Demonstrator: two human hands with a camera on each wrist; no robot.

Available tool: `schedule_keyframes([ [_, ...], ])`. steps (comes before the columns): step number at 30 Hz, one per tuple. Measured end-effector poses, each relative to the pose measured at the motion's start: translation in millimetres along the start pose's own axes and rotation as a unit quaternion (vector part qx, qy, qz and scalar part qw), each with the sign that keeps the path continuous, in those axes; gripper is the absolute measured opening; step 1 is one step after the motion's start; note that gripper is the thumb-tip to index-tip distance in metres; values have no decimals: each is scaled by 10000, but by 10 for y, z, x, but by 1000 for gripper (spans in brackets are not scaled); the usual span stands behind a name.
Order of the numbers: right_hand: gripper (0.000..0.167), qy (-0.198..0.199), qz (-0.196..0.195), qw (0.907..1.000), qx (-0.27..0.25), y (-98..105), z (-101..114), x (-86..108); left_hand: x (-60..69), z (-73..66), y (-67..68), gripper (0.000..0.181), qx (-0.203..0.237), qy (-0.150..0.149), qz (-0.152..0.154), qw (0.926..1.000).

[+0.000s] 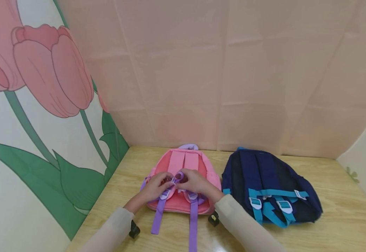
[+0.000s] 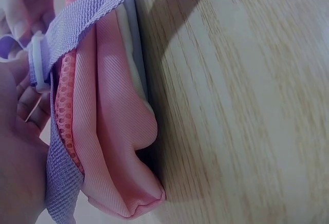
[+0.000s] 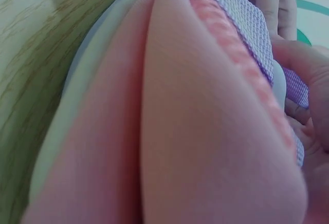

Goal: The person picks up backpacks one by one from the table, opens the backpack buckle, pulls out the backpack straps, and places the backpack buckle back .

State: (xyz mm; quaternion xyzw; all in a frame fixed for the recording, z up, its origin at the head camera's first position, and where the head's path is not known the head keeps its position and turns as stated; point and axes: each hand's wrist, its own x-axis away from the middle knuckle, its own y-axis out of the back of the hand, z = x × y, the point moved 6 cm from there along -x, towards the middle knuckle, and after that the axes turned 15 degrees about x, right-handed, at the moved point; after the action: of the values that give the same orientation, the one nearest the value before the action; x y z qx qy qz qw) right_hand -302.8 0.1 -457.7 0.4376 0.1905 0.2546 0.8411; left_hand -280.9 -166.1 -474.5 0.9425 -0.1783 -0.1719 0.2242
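Observation:
A small pink backpack (image 1: 208,175) lies on the table with its straps facing up. Above its middle, the fingers of my left hand (image 1: 156,185) and right hand (image 1: 197,180) meet and pinch a purple strap (image 1: 179,176). On this strap, between the hands, sits a white plastic buckle (image 2: 37,62); the right wrist view shows the buckle's edge (image 3: 279,82) beside my right thumb. The fingertips partly hide how the strap runs through it. Two loose purple strap ends (image 1: 193,224) hang toward me over the bag's lower edge.
To the right, close beside the pink bag, lies a dark blue backpack (image 1: 264,171) with teal straps and white buckles. Both rest on a wood-grain table (image 1: 340,210). A pinkish sheet (image 1: 233,70) hangs behind, and a wall with painted tulips (image 1: 44,70) rises on the left.

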Motion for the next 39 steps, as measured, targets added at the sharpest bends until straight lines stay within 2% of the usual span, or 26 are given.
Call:
schedule_keyframes([
  [8, 26, -192, -98, 9998, 43, 1, 8, -21, 8, 18, 6, 18, 124, 13, -23, 9999],
  [15, 24, -157, -221, 9996, 78, 6, 19, -24, 8, 35, 9, 20, 147, 83, -49, 9998],
  [23, 23, -144, -236, 9996, -89, 9, -4, -27, 7, 30, 10, 18, 77, -5, -96, 9999],
  [30, 16, -5, -681, 9976, -149, 53, 3, -25, 13, 5, 6, 17, -11, -162, -30, 9999],
  [39, 9, 71, -900, 9952, -378, 68, -17, -18, 10, 21, 5, 21, -29, -4, -80, 10000],
])
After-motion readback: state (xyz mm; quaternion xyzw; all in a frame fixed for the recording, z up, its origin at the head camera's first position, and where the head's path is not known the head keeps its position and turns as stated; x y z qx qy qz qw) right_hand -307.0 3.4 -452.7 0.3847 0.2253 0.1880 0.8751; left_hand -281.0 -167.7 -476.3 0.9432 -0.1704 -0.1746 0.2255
